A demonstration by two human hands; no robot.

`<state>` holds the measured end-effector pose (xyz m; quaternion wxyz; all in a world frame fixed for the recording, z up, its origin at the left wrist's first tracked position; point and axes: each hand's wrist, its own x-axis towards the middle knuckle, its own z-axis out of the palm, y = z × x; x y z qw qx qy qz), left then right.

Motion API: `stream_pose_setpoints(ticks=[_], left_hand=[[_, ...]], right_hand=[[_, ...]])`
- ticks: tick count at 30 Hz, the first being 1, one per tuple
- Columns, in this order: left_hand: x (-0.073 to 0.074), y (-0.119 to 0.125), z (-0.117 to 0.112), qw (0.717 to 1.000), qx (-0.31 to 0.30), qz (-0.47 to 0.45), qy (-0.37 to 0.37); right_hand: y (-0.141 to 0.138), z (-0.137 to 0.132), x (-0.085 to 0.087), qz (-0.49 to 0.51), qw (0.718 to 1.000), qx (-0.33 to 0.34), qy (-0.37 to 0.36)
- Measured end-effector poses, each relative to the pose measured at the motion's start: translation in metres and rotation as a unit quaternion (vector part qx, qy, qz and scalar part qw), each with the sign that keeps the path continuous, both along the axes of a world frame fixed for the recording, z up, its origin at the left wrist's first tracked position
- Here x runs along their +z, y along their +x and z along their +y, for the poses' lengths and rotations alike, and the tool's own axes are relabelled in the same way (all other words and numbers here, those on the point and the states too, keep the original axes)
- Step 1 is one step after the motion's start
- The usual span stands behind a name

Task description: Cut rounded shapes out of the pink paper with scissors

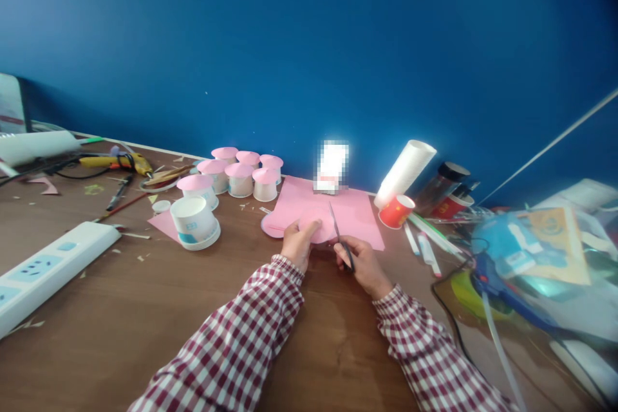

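Note:
My left hand pinches a piece of pink paper with a rounded edge, thumb on top. In my right hand is a pair of scissors with dark handles, its blades pointing up and away beside the piece's right edge. Whether the blades touch the paper I cannot tell. Behind and beneath, a larger pink sheet lies on the table. To the left stand several small paper cups topped with shallow pink paper cones. An uncovered white paper cup is closer to me.
A white power strip lies at left, with a yellow glue gun behind it. At right are a leaning stack of white cups, a red paper cup, markers and a blue glue gun. A pixelated upright object stands against the blue wall.

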<state>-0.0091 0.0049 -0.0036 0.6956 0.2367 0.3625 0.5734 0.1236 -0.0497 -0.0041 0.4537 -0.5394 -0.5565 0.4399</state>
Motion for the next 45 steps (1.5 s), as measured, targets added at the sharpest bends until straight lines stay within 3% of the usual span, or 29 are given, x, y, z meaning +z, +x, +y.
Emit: stream_pose_setpoints(ticks=[32, 41, 45], left_hand=[[-0.0024, 0.0005, 0.001, 1.0, 0.001, 0.01, -0.005], [0.001, 0.0001, -0.0005, 1.0, -0.005, 0.0, -0.014], [-0.0013, -0.0021, 0.0031, 0.998, -0.021, -0.048, -0.027]], right_hand=[[0.0006, 0.0001, -0.0014, -0.006, 1.0, 0.001, 0.009], [0.0014, 0.0022, -0.0051, 0.002, 0.999, -0.031, 0.023], [0.0028, 0.0039, -0.0071, 0.035, 0.998, -0.054, 0.02]])
